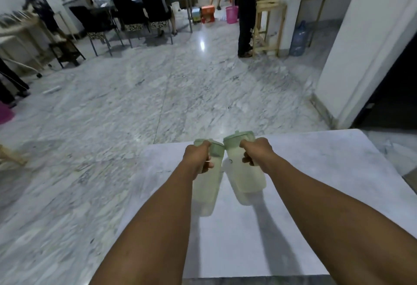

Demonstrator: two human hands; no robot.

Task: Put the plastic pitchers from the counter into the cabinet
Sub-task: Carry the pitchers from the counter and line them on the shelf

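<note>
Two translucent plastic pitchers with pale green lids hang side by side above the white marble counter (304, 172). My left hand (197, 158) grips the handle of the left pitcher (206, 192). My right hand (257, 151) grips the handle of the right pitcher (244, 178). Both pitchers tilt slightly, their lids nearly touching, and both look empty. Their shadows fall on the counter below. No cabinet is in view.
Beyond the counter's far edge lies an open marble floor (158, 86). Several people sit at a table with dark chairs (144, 13) at the back. A person stands by a wooden rack (268, 25). A white pillar (361, 47) rises at the right, beside a dark doorway.
</note>
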